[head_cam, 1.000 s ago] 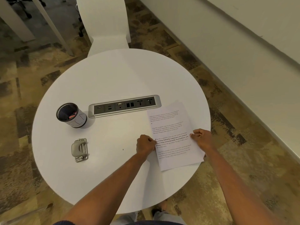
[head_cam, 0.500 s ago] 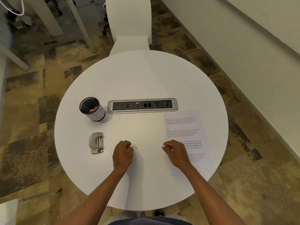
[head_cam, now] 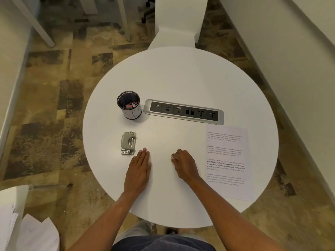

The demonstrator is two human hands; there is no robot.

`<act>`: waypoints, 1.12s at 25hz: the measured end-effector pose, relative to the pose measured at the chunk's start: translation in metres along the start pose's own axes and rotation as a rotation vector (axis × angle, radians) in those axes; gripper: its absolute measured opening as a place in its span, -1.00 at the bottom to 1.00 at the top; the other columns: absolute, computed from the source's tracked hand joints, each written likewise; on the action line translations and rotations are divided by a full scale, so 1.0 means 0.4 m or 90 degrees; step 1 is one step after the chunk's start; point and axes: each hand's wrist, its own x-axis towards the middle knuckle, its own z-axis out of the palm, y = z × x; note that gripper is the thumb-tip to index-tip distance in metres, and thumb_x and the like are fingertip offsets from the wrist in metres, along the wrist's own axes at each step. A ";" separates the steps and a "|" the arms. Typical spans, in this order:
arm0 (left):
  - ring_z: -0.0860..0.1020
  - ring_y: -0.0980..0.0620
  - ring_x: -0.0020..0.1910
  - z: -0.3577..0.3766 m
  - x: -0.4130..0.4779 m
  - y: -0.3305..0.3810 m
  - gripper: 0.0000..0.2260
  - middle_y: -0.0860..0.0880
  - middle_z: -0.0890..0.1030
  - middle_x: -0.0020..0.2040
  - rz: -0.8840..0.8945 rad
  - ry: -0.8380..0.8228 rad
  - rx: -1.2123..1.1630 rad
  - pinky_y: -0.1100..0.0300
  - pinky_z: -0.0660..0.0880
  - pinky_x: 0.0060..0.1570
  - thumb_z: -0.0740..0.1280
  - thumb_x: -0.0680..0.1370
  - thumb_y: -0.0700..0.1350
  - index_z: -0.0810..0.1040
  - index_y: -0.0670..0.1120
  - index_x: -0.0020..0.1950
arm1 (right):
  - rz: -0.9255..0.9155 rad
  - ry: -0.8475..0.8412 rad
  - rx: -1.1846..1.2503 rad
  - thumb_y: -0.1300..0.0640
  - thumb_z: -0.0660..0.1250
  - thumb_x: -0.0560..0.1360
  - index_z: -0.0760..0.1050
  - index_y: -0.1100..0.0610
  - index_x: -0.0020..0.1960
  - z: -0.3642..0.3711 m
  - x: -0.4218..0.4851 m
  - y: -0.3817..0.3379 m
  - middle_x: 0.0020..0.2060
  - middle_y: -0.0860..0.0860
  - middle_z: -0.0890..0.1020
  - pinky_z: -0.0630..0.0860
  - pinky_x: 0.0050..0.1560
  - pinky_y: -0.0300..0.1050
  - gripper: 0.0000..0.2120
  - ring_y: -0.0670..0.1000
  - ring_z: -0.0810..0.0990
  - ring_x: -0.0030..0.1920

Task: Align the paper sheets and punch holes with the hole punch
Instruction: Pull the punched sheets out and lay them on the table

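A printed paper sheet (head_cam: 227,160) lies flat at the right side of the round white table (head_cam: 181,78), its near corner over the rim. The grey metal hole punch (head_cam: 128,143) sits at the left. My left hand (head_cam: 139,171) rests flat on the tabletop, fingers straight and together, just right of the punch and not touching it. My right hand (head_cam: 184,165) lies with curled fingers just left of the printed sheet. A small white edge shows at its fingertips; I cannot tell whether it is paper.
A black mesh pen cup (head_cam: 129,105) stands behind the punch. A silver socket strip (head_cam: 184,112) is set into the table's middle. A white chair (head_cam: 176,24) stands at the far side, a wall runs along the right, and loose papers (head_cam: 32,232) lie at the lower left.
Both hands left the printed sheet's edges and moved left to the middle of the table. The left hand opened from curled to flat near the punch. The view shifted left.
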 end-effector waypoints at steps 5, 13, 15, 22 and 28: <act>-0.01 0.12 0.57 0.030 -0.011 -0.040 -0.52 0.04 0.02 0.59 0.037 0.001 0.025 0.17 -0.08 0.52 -0.03 0.67 0.02 0.00 -0.05 0.58 | -0.040 0.024 -0.119 0.22 0.24 0.55 0.50 0.20 -0.22 0.005 0.004 -0.019 -0.25 0.06 0.53 0.40 -0.32 -0.09 -0.81 0.10 0.47 -0.17; -0.05 0.12 0.57 0.051 -0.013 -0.051 -0.52 0.02 0.02 0.60 0.035 0.021 0.020 0.14 -0.07 0.53 -0.08 0.67 -0.01 -0.06 -0.04 0.58 | -0.054 -0.017 -0.241 0.37 0.30 0.41 0.49 0.22 -0.29 0.000 0.027 -0.058 -0.32 0.11 0.54 0.46 -0.40 -0.03 -0.87 0.16 0.52 -0.25; -0.05 0.12 0.57 0.050 -0.013 -0.049 -0.52 0.02 0.01 0.60 0.038 0.027 0.024 0.14 -0.09 0.53 -0.07 0.67 -0.02 -0.06 -0.05 0.58 | -0.060 -0.028 -0.250 0.31 0.25 0.47 0.45 0.22 -0.25 0.006 0.032 -0.054 -0.26 0.11 0.53 0.40 -0.38 -0.04 -0.88 0.15 0.51 -0.23; 0.01 0.07 0.57 0.046 -0.016 -0.051 -0.53 -0.03 0.08 0.60 0.044 0.037 0.003 0.10 -0.03 0.53 -0.01 0.67 -0.04 0.03 -0.10 0.57 | 0.157 -0.087 0.040 0.24 0.22 0.43 0.42 0.14 -0.39 0.029 0.085 -0.139 -0.35 0.07 0.58 0.49 -0.28 -0.03 -0.78 0.12 0.53 -0.31; 0.06 0.01 0.57 0.048 -0.018 -0.051 -0.54 -0.08 0.13 0.58 0.056 0.040 -0.011 0.04 0.06 0.51 0.01 0.67 -0.06 0.10 -0.15 0.56 | 0.135 0.022 0.352 0.24 0.33 0.51 0.59 0.21 -0.18 -0.081 0.271 -0.329 -0.41 0.03 0.59 0.50 -0.41 -0.28 -0.89 -0.19 0.53 -0.53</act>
